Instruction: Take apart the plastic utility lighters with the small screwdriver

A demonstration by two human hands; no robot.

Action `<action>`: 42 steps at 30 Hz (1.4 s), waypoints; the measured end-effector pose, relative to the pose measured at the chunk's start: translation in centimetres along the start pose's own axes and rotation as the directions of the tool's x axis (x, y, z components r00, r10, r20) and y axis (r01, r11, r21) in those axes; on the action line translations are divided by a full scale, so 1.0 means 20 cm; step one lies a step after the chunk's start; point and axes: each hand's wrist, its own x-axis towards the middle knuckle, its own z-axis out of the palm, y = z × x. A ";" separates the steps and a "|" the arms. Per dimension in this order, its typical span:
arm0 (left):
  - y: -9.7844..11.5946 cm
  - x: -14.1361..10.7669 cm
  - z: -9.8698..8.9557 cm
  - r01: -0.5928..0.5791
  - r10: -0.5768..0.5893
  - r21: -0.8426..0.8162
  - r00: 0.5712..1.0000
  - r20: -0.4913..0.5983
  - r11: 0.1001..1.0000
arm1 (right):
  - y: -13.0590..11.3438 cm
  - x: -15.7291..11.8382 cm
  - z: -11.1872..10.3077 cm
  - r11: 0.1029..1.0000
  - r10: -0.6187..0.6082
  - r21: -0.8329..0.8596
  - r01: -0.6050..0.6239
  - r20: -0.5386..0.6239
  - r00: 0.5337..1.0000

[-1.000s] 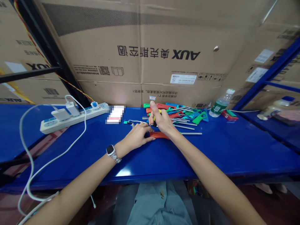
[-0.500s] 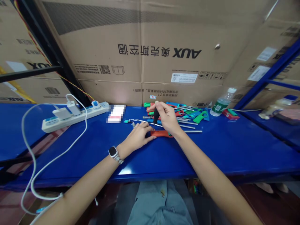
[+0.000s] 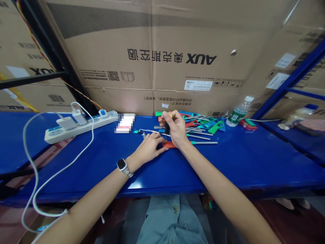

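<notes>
An orange long-nosed lighter (image 3: 169,145) lies flat on the blue tabletop, its metal tube pointing right. My left hand (image 3: 150,145) pins the lighter's left end, with the thumb along the near side and the fingers bent over the far side. A black-handled screwdriver (image 3: 167,128) with a yellow cap stands nearly upright, gripped in the closed fingers of my right hand (image 3: 178,130). Its thin shaft reaches down to the lighter's left part; the tip's exact contact is too small to make out. My right wrist covers part of the lighter's handle.
Behind my hands lies a pile of red, green and blue lighters (image 3: 215,126). A plastic bottle (image 3: 238,113) and a small red box (image 3: 247,124) stand to its right. A power strip (image 3: 83,127) with a looping white cable (image 3: 38,176) is at left. Cardboard (image 3: 172,30) walls the back.
My right hand has turned on the screwdriver and shifted slightly left, showing its yellow cap and uncovering the lighter's green collar. My left hand keeps its hold.
</notes>
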 end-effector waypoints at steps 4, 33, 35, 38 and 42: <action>0.00 0.00 0.00 0.004 -0.004 0.000 1.000 -0.013 1.000 | 0.01 0.01 -0.03 0.997 0.075 -0.015 -0.074 0.112 0.991; 0.00 0.01 0.00 0.019 -0.020 0.043 1.000 0.021 0.999 | 0.05 -0.03 0.04 0.992 -0.027 0.119 0.034 -0.053 0.998; 0.00 0.00 0.00 0.015 -0.016 0.043 1.000 0.018 0.999 | 0.04 -0.03 0.04 0.997 -0.011 0.072 0.016 -0.057 0.998; 0.00 0.00 0.00 0.014 -0.015 0.030 1.000 0.005 0.999 | 0.02 -0.03 0.04 0.998 -0.047 0.049 0.050 -0.073 0.996; 0.00 0.00 0.01 0.019 -0.019 0.008 1.000 -0.014 1.000 | 0.00 -0.02 0.02 0.994 -0.063 0.082 0.071 -0.098 0.993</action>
